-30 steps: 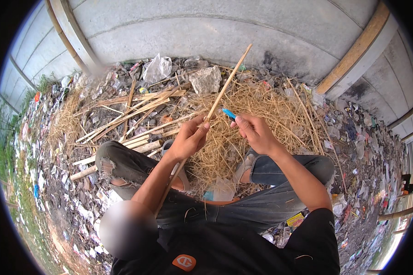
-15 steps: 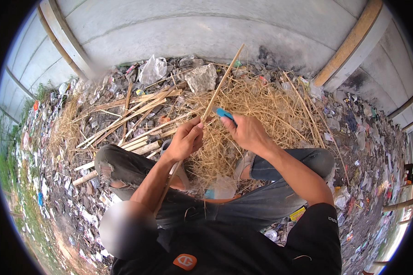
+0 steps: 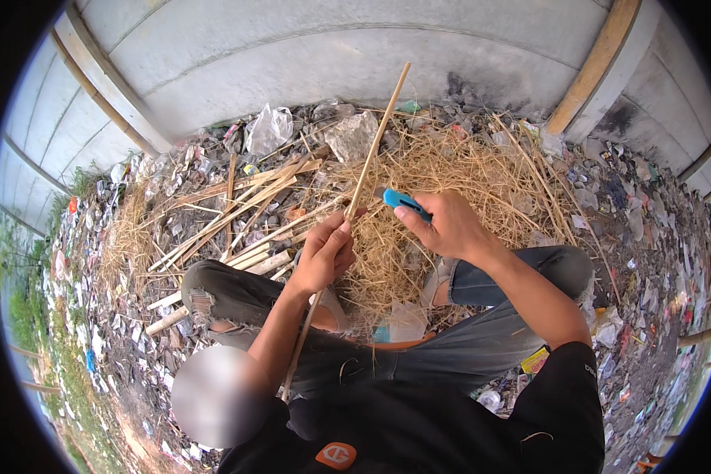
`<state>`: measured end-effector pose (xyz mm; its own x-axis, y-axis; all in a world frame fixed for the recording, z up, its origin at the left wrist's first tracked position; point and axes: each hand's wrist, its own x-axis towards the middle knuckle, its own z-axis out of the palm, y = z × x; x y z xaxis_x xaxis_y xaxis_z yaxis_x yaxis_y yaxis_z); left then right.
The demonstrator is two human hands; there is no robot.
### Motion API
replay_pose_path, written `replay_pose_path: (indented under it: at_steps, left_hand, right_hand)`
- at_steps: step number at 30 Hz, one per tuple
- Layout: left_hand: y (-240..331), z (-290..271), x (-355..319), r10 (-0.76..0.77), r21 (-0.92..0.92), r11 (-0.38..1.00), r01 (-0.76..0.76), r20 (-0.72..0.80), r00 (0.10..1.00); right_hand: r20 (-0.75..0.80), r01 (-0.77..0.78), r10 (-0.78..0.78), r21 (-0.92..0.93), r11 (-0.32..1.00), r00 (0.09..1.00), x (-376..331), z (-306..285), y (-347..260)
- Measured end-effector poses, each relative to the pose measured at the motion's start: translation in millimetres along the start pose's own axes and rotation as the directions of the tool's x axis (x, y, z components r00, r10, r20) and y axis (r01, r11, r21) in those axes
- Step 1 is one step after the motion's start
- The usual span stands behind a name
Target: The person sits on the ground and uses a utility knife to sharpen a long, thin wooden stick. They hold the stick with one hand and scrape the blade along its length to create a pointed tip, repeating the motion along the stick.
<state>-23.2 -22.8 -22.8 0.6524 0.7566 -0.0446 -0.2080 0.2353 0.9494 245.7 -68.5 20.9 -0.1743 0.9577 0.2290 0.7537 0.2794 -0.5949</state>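
My left hand (image 3: 324, 254) grips a long thin bamboo stick (image 3: 376, 148) that slants from my lap up toward the grey wall. My right hand (image 3: 446, 225) holds a blue-handled knife (image 3: 405, 202), its tip close to the stick just above my left thumb. Both hands hover over my bent knees in grey trousers (image 3: 466, 347). Under them lies a heap of pale dry shavings (image 3: 458, 170).
A pile of split bamboo strips (image 3: 249, 209) lies at left on littered ground. Crumpled plastic bags (image 3: 268, 130) sit near the curved concrete wall (image 3: 332, 55). A wooden post (image 3: 596, 67) leans at right. Rubbish covers the ground on both sides.
The stick has tilted a little more upright and both hands have shifted slightly lower toward my lap. The knife stays beside the stick.
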Motion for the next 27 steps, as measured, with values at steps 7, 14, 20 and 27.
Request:
replay_pose_path:
  at_steps: [7,14,20,27]
  left_hand:
    - [-13.0,6.5,1.0,0.016,0.053,0.998,-0.015,-0.004,1.0]
    - [-10.6,9.8,9.3,0.093,0.38,0.923,-0.059,-0.072,0.993]
    - [0.7,9.4,11.3,0.023,0.374,0.927,0.01,-0.085,0.996]
    - [-30.8,-1.3,-89.6,-0.14,0.272,0.95,0.15,-0.055,0.989]
  right_hand:
    - [0.059,0.027,-0.022,-0.069,0.997,0.998,-3.6,36.6,-20.6]
    - [-0.038,0.079,-0.095,-0.302,0.95,0.995,8.0,43.1,11.4]
    - [-0.109,0.022,-0.064,-0.355,0.935,0.992,36.0,43.9,30.6]
    - [-0.742,-0.555,0.421,0.079,0.828,0.522,14.8,-167.2,151.8]
